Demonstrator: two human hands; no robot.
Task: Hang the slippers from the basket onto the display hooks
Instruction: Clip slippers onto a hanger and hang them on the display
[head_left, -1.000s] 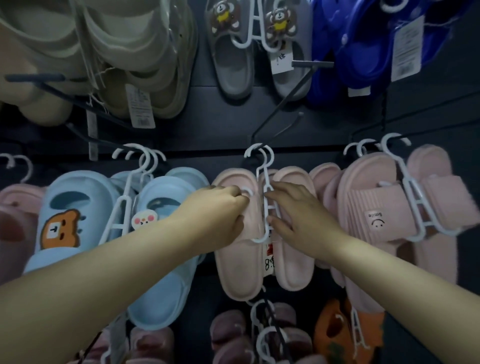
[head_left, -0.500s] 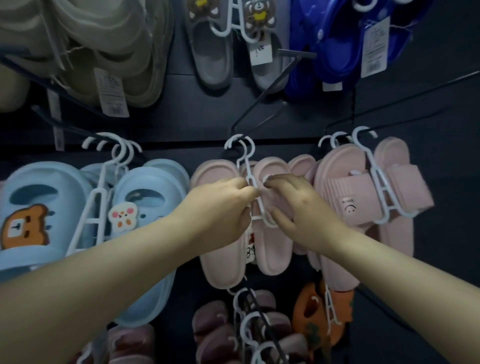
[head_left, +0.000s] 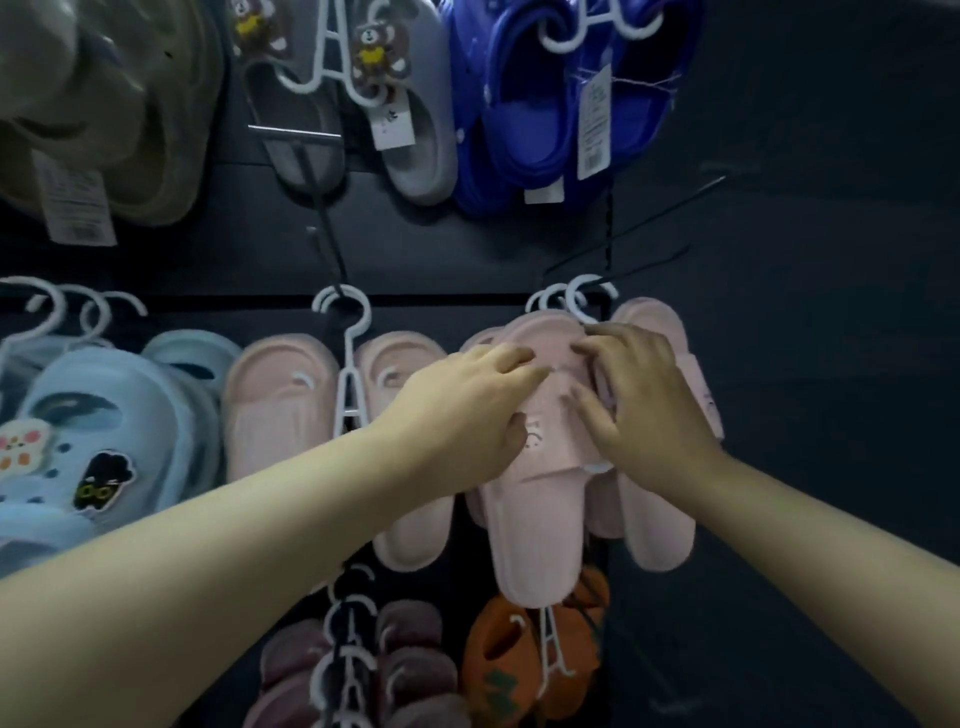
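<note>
A pair of pink slippers with a small smile face (head_left: 530, 525) hangs by a white hanger (head_left: 584, 293) from a black display hook (head_left: 639, 234). My left hand (head_left: 467, 410) grips the front slipper's strap, fingers on top and thumb beneath. My right hand (head_left: 649, 405) holds the same pair from the right, fingers curled over the strap and hanger neck. To the left, a plain pink pair (head_left: 280, 410) hangs on its own white hanger (head_left: 348, 364), touched by neither hand. The basket is out of view.
Light blue slippers with charms (head_left: 104, 426) hang at the left. Grey bear slippers (head_left: 415, 130), blue clogs (head_left: 545, 114) and beige slippers (head_left: 104, 104) hang above. Dark pink (head_left: 410, 670) and orange (head_left: 519, 660) pairs hang below. The dark wall panel at the right is bare.
Both hands left the plain pink pair in the middle and moved right onto the pink smile pair. The view shifted right with them.
</note>
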